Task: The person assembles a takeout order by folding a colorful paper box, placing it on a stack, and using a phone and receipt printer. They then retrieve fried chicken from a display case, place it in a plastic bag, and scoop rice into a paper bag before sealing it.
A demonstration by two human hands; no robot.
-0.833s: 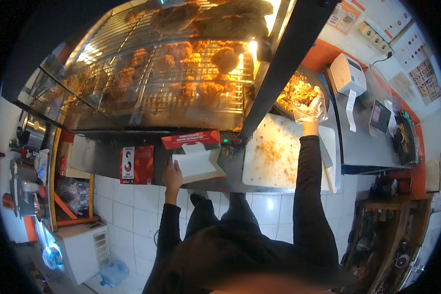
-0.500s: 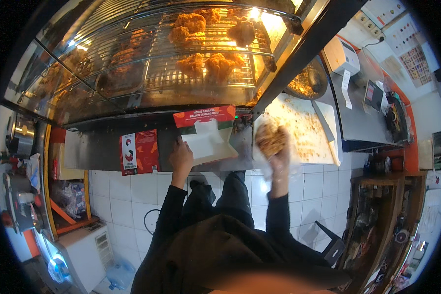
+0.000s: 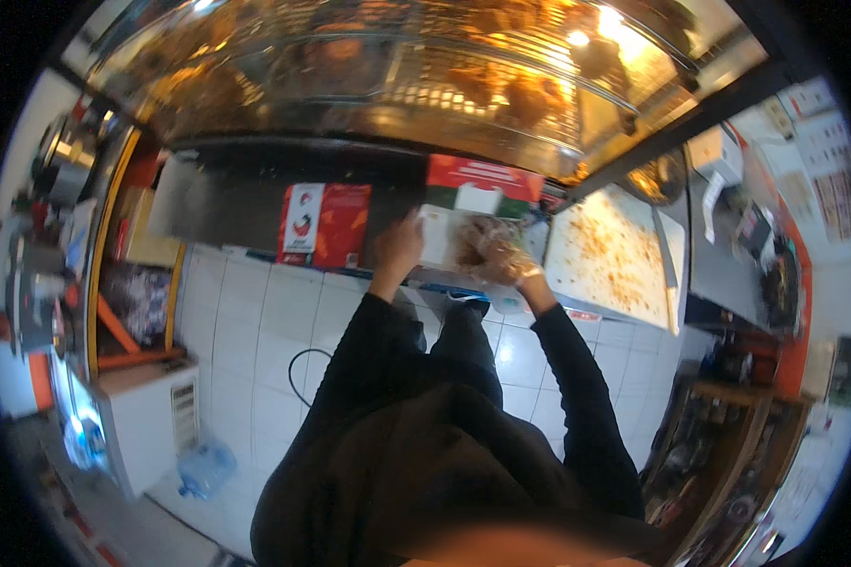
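An open paper food box [image 3: 438, 236], white inside with a red and green lid, stands at the front of the metal counter. My left hand [image 3: 400, 244] grips the box's left side. My right hand [image 3: 504, 259], in a clear plastic glove, reaches into the box with its fingers closed on a brown piece of fried chicken [image 3: 469, 248]. The fingers and the glove hide part of the chicken. Left of my left hand lies a closed red and white food box [image 3: 328, 227].
On the right a white cutting board [image 3: 605, 250] covered in crumbs bears a long knife [image 3: 665, 248]. Behind it stands a round pan [image 3: 659, 178] of crumbs. A lit glass cabinet [image 3: 350, 71] with fried chicken on racks rises behind the counter. A receipt printer [image 3: 714, 151] is far right.
My right hand has carried the fried chicken leftward from over the cutting board into the open box. My left hand stays on the box's side. The view has shifted.
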